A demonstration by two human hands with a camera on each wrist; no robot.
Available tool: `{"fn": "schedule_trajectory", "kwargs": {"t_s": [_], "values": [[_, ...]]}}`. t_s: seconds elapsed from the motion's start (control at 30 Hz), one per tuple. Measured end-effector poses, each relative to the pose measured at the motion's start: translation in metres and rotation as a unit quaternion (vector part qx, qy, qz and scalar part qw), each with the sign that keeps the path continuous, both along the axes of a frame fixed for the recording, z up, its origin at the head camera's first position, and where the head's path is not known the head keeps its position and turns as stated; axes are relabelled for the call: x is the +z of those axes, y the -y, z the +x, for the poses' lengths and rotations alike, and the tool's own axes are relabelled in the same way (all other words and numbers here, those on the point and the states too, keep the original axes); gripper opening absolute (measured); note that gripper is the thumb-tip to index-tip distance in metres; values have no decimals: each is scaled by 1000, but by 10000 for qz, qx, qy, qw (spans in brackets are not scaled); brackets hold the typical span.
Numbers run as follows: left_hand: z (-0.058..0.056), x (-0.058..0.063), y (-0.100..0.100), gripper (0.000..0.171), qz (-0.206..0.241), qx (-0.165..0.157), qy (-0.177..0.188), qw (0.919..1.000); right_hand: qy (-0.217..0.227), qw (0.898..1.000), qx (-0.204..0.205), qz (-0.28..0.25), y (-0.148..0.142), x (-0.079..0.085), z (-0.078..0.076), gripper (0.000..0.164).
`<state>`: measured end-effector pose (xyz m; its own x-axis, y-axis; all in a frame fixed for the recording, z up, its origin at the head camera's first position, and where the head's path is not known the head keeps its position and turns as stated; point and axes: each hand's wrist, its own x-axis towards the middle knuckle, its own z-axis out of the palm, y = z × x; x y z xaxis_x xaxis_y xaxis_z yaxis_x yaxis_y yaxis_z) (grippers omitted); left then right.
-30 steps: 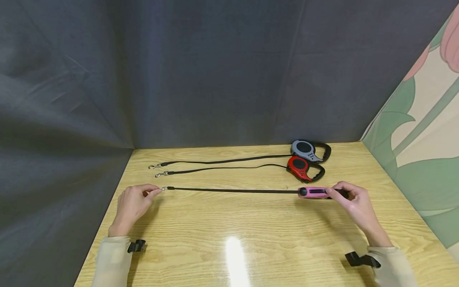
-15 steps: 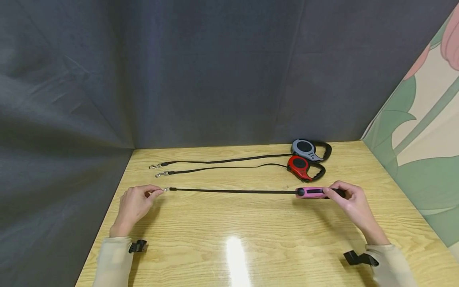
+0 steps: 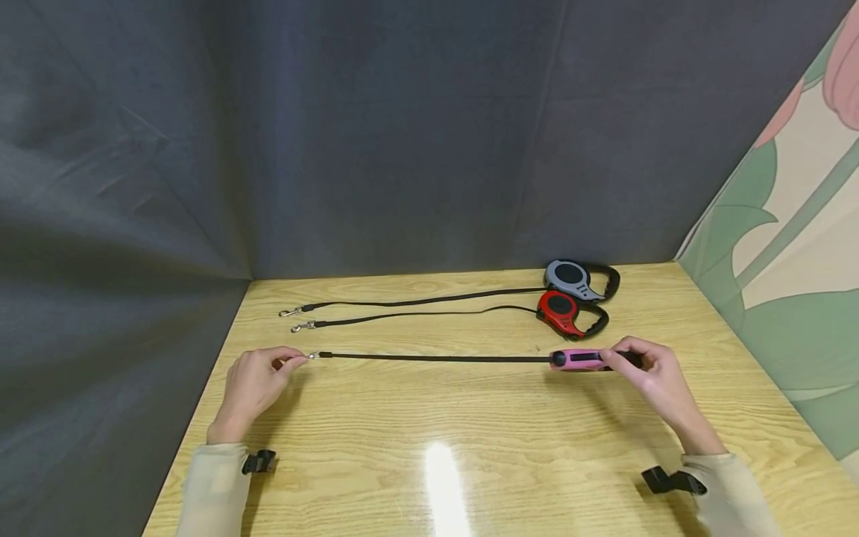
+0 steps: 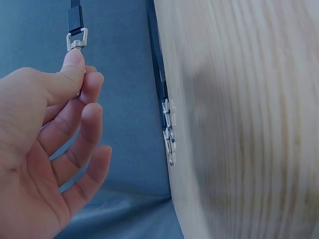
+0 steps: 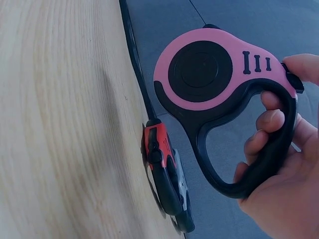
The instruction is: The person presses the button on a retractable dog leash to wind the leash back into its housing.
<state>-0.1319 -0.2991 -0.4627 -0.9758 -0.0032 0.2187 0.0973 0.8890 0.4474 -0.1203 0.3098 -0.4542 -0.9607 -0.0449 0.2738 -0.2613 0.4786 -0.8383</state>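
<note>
Leash casing (image 5: pixel 200 71), pink and black, is hanging on edge above the wooden table (image 3: pixel 349 447), apart from it. Probably hard plastic: stiff, fairly light. Faces are looking smooth, likely slippery, so the loop handle (image 5: pixel 269 162) is the place to take hold.

Right hand (image 3: pixel 654 377) is doing that: fingers curling round the handle through the loop, thumb resting on the black button (image 5: pixel 294 80). Black strap (image 3: pixel 436 359) is running straight across to the silver clip (image 4: pixel 77 41), looking taut. Strap should be soft and bendy; casing likely spring-wound, so expecting some pull. Clip: small, hard, likely slick. Wants a firm pinch on the metal. Nothing looking fragile.

Left hand (image 3: pixel 253 384) is pinching the clip between thumb and forefinger, other fingers bending loosely, holding nothing. Clip's far end is hiding behind fingers; can't tell its shape.

Farther back, red leash (image 3: pixel 560 312) and grey leash (image 3: pixel 570 277) are lying on the table, clips (image 3: pixel 303 325) pointing left. Dark curtain (image 3: pixel 403 149) is hanging behind.
</note>
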Motion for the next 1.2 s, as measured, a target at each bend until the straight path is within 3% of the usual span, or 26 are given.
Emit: {"fn": "schedule_trajectory", "kwargs": {"t_s": [1.2], "values": [[3,-1,-8,18,92,-220,-198,9995,-83,9999,26,-99,7,1,-5,15]]}}
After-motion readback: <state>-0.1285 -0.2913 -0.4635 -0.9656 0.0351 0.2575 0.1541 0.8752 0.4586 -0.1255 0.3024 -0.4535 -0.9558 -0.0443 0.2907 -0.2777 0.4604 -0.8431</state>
